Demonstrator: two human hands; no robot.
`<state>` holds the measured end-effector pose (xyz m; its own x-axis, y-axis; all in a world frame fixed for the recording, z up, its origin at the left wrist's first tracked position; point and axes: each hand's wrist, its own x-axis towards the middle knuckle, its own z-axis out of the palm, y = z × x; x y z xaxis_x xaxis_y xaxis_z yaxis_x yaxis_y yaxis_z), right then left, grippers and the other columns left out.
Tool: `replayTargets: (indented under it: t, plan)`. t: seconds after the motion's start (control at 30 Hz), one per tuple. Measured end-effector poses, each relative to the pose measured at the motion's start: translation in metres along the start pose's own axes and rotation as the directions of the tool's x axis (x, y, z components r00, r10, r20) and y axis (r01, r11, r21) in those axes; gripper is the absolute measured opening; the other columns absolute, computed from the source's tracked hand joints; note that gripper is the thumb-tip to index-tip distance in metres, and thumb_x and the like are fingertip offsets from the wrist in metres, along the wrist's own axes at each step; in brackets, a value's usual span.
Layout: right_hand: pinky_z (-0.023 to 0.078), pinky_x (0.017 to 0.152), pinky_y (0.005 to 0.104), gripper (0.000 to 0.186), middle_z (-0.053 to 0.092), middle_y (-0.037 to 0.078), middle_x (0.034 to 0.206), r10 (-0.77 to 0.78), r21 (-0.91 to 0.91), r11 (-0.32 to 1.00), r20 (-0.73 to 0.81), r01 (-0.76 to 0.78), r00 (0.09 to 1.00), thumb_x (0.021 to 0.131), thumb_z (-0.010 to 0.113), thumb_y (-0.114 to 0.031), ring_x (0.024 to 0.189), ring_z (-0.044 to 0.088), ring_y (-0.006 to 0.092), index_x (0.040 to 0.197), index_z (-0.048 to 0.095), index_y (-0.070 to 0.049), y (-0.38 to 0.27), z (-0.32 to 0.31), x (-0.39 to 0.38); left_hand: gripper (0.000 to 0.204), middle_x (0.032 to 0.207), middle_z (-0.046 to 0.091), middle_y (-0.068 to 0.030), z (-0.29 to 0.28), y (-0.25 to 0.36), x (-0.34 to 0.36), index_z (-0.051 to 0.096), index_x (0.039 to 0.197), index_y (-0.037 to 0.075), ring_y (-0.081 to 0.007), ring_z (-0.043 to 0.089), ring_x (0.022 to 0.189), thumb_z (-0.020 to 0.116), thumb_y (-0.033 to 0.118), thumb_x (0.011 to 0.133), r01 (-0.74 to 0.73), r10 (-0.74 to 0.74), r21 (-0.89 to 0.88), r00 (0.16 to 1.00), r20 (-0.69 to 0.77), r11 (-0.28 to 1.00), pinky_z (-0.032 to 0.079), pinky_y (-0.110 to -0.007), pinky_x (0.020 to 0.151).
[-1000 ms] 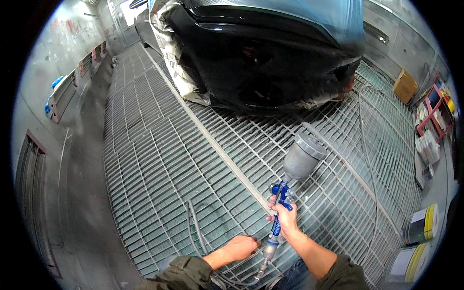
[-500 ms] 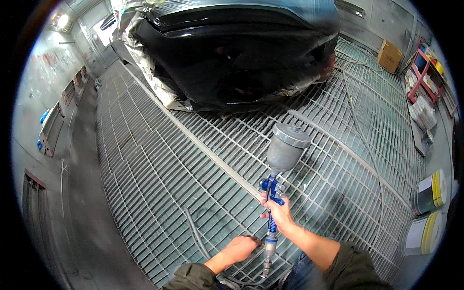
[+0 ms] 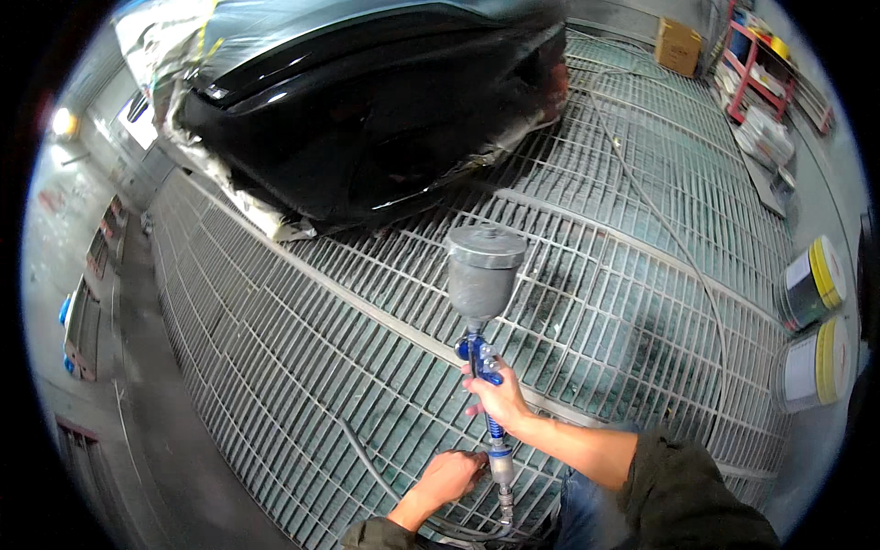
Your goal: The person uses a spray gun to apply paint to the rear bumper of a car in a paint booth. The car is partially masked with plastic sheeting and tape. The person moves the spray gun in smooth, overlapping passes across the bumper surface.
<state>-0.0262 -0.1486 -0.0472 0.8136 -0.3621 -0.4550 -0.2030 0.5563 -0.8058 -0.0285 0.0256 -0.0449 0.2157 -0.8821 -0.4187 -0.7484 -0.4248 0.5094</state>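
My right hand (image 3: 498, 396) is wrapped round the blue handle of a spray gun (image 3: 477, 349), which stands upright with its grey paint cup (image 3: 483, 275) on top. Below the handle a metal fitting (image 3: 501, 467) joins a grey air hose (image 3: 364, 456). My left hand (image 3: 452, 476) is closed, with its fingertips right beside that fitting; what they grip, if anything, is hidden. Beyond the gun stands a vehicle end with a glossy black bumper (image 3: 367, 119). Light-blue masking film (image 3: 312, 32) covers the bodywork above it, and pale masking material (image 3: 243, 197) hangs along its left edge.
Metal floor grating (image 3: 275, 367) spreads underfoot, with a thin hose (image 3: 674, 229) running across it. On the right are two yellow-rimmed pails (image 3: 811, 284), a red shelf cart (image 3: 756, 78) and a cardboard box (image 3: 677, 47). A grey wall (image 3: 69, 302) rises at left.
The view has turned, so the bumper sits further left and tilted. The spray gun has moved left and slightly up in the picture. My left fingertips are closer to its lower fitting.
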Motion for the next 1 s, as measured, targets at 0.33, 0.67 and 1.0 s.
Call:
replayTargets:
  t: [0.33,0.67,1.0]
  plan:
    - [0.057,0.05,0.0297,0.068,0.055,0.007,0.113,-0.04,-0.118,0.992,0.045,0.045,0.998,0.08,0.052,-0.003,0.076,0.06,0.0177,0.144,0.031,-0.013,-0.001,-0.001,-0.002,0.014,0.081,0.063,-0.018,0.003,0.0,0.004,0.061,0.084,0.0,-0.0381,0.062,0.08,0.062,0.013,0.077,-0.028,0.029,0.014,0.997,-0.071,0.999,0.051,-0.044,0.072]
    - [0.056,0.047,0.0302,0.066,0.055,0.005,0.104,-0.077,-0.159,0.984,0.003,0.077,0.997,0.082,0.052,-0.003,0.061,0.06,0.0169,0.143,0.029,-0.014,-0.007,-0.003,-0.006,0.021,0.088,0.065,-0.0196,0.001,0.0,0.012,0.061,0.089,-0.001,-0.0367,0.064,0.082,0.061,0.017,0.079,-0.018,0.022,0.056,0.997,-0.077,0.998,0.052,-0.045,0.072]
    - [0.055,0.048,0.0321,0.067,0.054,0.006,0.098,-0.125,-0.222,0.967,0.016,0.126,0.992,0.081,0.053,-0.001,0.057,0.06,0.0196,0.143,0.03,-0.015,-0.007,-0.003,-0.014,0.015,0.084,0.066,-0.015,-0.016,0.006,0.015,0.063,0.095,0.005,-0.0344,0.064,0.082,0.061,0.015,0.084,0.002,0.008,0.054,0.984,-0.181,0.999,0.052,-0.043,0.073]
